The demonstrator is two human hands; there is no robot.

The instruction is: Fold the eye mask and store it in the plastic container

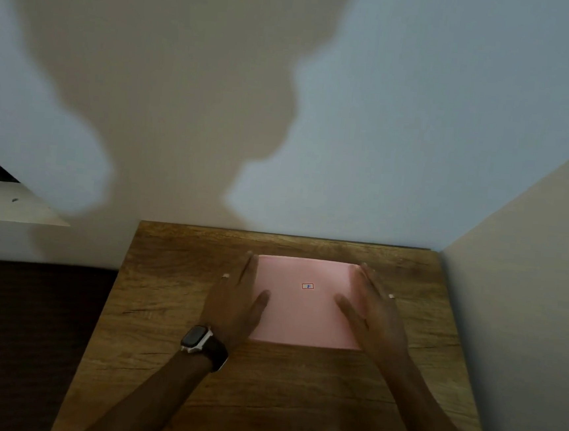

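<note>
Pink plastic container point(303, 315), lid on, sits on wooden table point(174, 274), toward the far half, slightly right of centre. Square-ish, flat pink top.

Left hand point(237, 305) flat against the container's left side: fingers extended, held close together, pointing to the far edge, thumb spread out and lying on the pink lid. Palm covers the near-left corner. Not curled into a grip; it presses or rests on the side and top.

Right hand point(371, 312) mirrors it on the right side: fingers straight and together along the right edge, thumb splayed onto the lid, palm over the near-right corner. Also flat, no closed grasp. Container is flanked between both hands. Slight motion blur on both hands.

Small sticker point(307, 286) near lid centre, a bit to the far side: red rectangular border, tiny blue mark inside, too small to read.

Smartwatch point(198, 340) on left wrist, dark screen, light case, dark strap. Ring point(391, 296) on a right-hand finger; pale spot on a left-hand finger too, cannot tell if ring or nail.

Eye mask not seen; cannot tell if it is inside the closed container.

Table butts against pale wall point(422, 124) on the far side and another wall on the right. Large shadow point(170, 85) of the person on the far wall. Dark surface to the left of the table.
</note>
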